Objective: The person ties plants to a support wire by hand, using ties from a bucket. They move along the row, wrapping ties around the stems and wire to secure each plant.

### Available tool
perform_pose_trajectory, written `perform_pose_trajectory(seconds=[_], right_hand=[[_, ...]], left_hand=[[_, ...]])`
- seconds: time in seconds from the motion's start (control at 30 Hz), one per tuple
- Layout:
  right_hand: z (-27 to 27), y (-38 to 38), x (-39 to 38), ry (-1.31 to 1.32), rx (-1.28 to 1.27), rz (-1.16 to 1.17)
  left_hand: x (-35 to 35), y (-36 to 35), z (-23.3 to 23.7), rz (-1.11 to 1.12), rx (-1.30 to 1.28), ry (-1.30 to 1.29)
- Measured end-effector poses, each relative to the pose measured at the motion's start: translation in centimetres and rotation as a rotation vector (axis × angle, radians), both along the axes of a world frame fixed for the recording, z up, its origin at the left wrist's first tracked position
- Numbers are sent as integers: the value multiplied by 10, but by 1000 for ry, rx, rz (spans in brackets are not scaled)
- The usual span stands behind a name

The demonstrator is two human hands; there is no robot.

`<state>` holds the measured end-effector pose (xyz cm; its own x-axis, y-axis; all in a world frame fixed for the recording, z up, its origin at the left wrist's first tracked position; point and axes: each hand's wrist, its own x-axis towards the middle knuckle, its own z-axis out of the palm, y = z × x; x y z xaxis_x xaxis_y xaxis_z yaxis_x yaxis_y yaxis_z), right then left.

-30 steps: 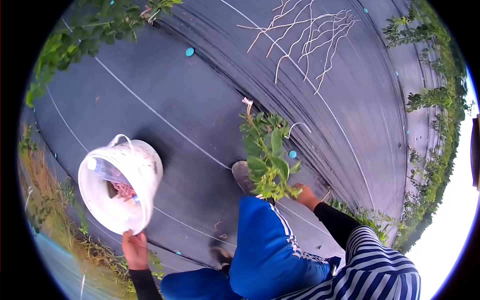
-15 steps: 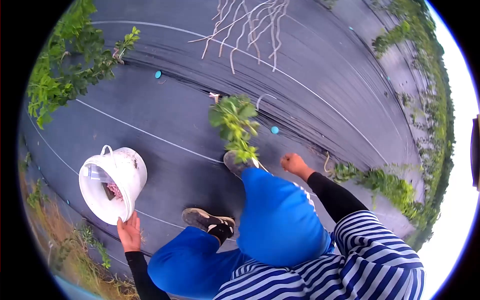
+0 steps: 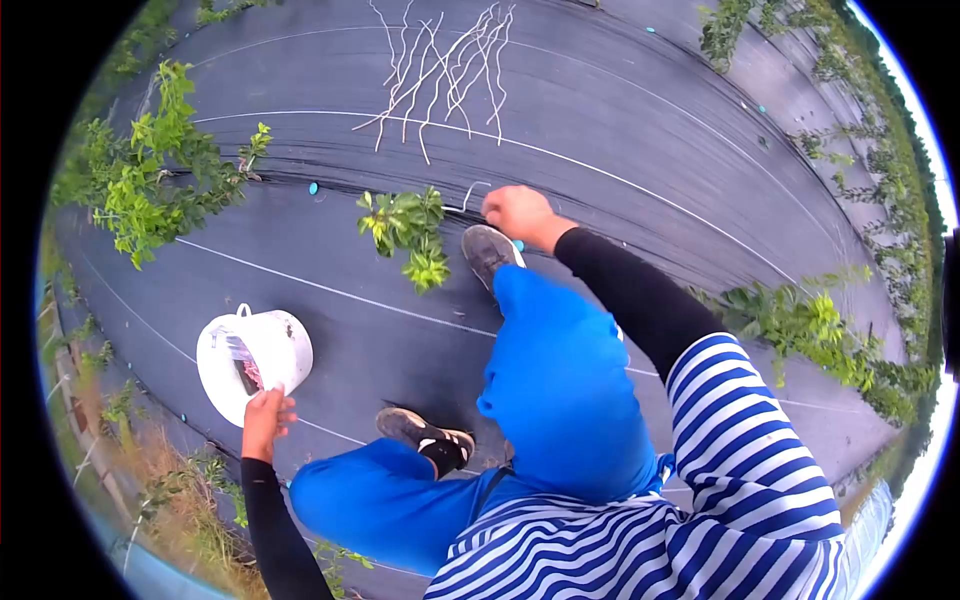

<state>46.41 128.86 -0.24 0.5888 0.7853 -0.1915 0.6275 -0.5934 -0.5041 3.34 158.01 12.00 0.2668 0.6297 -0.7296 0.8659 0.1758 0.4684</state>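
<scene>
The left hand (image 3: 266, 412) has its grip clamped on the rim of the white plastic bucket (image 3: 256, 362), which stands tilted on the black ground fabric (image 3: 380, 345). The right hand (image 3: 522, 214) is near the curved white piece (image 3: 474, 195), beside the green leafy plant (image 3: 405, 232); whether its fingers are together, I cannot tell.

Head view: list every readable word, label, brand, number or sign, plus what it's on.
No readable text anywhere.
White bucket: dark specks on the outside, too small and blurred to tell if any is print.
Clear plastic item in it: no lettering can be made out.
Left shoe: pale marks, too small to read.
Blue disc on the ground cover: too small to tell.
</scene>
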Motion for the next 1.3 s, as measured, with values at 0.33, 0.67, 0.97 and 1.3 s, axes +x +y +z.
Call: perform_pose_trajectory(seconds=[0.33, 0.67, 0.97, 1.3], right_hand=[[-54, 63, 16, -155, 355, 70], [-60, 97, 56, -3, -30, 479], [-61, 115, 80, 441, -200, 374], [-61, 138, 85, 1086, -411, 321]], left_hand=[[157, -83, -68, -264, -36, -6], [155, -137, -211, 206, -403, -509], [280, -186, -267, 915, -1215, -1241], [313, -184, -277, 1031, -1231, -1425]])
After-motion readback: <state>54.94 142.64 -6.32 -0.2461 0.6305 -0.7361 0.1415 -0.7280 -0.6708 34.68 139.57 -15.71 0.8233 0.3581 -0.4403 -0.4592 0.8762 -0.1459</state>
